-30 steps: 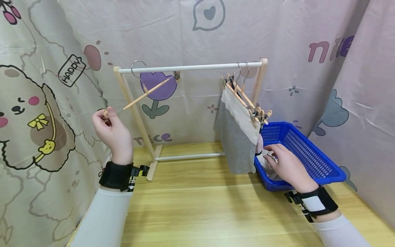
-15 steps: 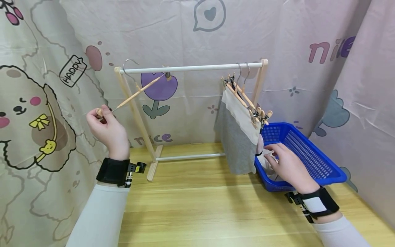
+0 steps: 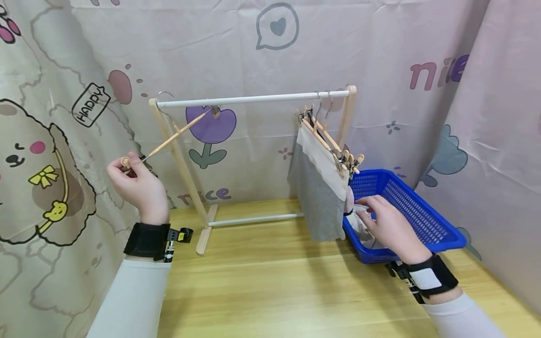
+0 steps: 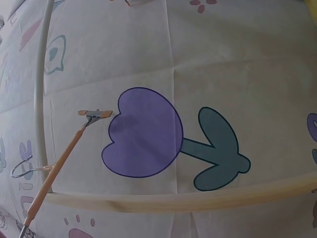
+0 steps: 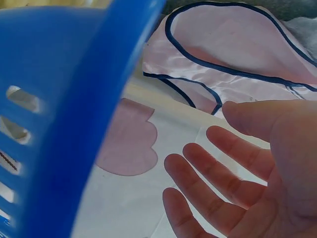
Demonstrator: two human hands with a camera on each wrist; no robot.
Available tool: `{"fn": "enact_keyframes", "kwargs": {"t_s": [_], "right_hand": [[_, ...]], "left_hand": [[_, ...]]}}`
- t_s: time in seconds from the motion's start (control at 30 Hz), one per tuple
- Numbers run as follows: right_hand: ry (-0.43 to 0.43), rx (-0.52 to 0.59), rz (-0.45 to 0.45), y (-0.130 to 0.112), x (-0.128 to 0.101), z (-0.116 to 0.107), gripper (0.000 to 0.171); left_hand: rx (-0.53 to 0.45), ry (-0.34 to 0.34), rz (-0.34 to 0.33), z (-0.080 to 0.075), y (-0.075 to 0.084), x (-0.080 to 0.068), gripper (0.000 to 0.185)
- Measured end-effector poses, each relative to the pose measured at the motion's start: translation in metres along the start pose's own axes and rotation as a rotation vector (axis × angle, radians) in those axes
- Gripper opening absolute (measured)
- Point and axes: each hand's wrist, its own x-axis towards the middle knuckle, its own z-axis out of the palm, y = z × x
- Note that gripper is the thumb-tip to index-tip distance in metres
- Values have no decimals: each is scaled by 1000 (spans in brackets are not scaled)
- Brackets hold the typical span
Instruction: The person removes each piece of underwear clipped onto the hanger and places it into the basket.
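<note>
At the left of the head view, the left hand (image 3: 141,190) grips the near end of a slim pale-wood clip hanger (image 3: 179,132) that slants up to the right, its metal hook at the left end of a white rail (image 3: 258,99), though whether it is hung there is unclear. Right of centre, a grey-and-white cloth garment (image 3: 321,197) hangs clipped below the rail's right end. At the lower right, the right hand (image 3: 390,225), fingers apart and loosely bent with nothing held, is over a blue plastic basket (image 3: 416,211) on the yellowish wooden worktop (image 3: 253,291).
</note>
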Motion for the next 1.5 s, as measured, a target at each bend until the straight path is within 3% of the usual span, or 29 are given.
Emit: {"fn": "enact_keyframes", "kwargs": {"t_s": [0.53,0.97,1.5], "right_hand": [[4,7,-7,-4,1,4,26],[-6,23,-8,-5,3,5,24],[-10,5,-6,-6,4,11,26]], "left_hand": [[17,9,0,-4,-8,1,19],[57,-8,-11,-2,-6,5,17],[71,-30,8,-4,-10,-5,15]]}}
